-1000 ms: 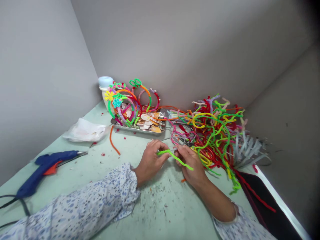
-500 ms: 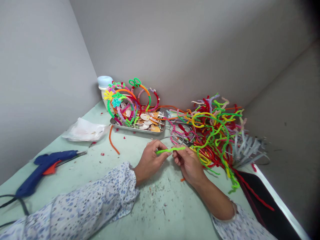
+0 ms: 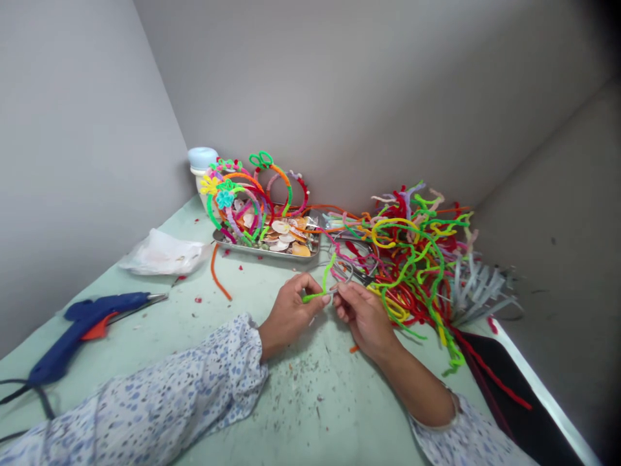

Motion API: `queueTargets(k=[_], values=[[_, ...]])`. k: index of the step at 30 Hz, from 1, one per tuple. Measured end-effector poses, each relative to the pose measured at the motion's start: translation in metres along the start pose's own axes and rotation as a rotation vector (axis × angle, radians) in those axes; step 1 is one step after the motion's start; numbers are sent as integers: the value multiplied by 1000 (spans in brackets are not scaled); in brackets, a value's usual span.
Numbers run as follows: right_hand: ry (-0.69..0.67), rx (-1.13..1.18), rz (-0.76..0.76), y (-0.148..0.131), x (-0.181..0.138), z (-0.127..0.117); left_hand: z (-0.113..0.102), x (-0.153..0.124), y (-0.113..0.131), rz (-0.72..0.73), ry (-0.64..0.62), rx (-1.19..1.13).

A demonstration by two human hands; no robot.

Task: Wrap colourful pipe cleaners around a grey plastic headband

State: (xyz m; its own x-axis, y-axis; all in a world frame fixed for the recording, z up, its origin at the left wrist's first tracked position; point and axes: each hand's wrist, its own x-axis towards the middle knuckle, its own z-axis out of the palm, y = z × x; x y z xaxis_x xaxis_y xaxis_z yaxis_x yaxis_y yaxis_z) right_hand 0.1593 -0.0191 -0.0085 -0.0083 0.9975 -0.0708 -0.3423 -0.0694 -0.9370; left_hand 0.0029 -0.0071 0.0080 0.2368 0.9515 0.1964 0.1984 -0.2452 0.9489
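Between thumb and fingers, my left hand (image 3: 291, 310) pinches a lime-green pipe cleaner (image 3: 326, 278). One part of it lies along the fingertips, and the rest bends upward from the pinch. My right hand (image 3: 365, 317) is closed at the fingertips on a thin grey band (image 3: 333, 291), whose short visible end reaches the bend of the pipe cleaner. Most of the band is hidden by the fingers or lost against the grey loops behind. Both hands are just above the pale green table (image 3: 295, 414), fingertips close together.
Behind my hands stands a metal tray (image 3: 272, 254) of shell-like pieces, with decorated headbands (image 3: 281, 173) on it. A tangled pile of pipe cleaners (image 3: 417, 259) is at right, beside grey strips (image 3: 480, 291). At left lie a blue glue gun (image 3: 72, 343) and a plastic bag (image 3: 165, 252).
The right fingers have let go of the pipe cleaner's right end, which now points up instead of lying across both hands. The grey band shows between the fingertips.
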Motion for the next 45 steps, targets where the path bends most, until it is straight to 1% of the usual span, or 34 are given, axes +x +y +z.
queueTargets(k=[4,7,14,21,31,34,38,45], values=[[-6,-3,5,0,0,0,0,0,-2,-14,-37,-37],[0,-2,2,1,0,0,1,0,-3,-4,-40,-37],[23,-4,-17,2,0,0,2,2,1,66,-16,101],[9,-29,-15,1,-1,0,0,1,0,72,-38,89],[5,-29,-1,1,0,0,0,0,-1,170,-10,191],[10,-31,2,2,0,0,0,1,-1,160,-20,174],[26,-15,0,2,0,1,0,1,0,99,-27,146],[27,-6,-10,2,-1,0,0,1,3,138,-8,195]])
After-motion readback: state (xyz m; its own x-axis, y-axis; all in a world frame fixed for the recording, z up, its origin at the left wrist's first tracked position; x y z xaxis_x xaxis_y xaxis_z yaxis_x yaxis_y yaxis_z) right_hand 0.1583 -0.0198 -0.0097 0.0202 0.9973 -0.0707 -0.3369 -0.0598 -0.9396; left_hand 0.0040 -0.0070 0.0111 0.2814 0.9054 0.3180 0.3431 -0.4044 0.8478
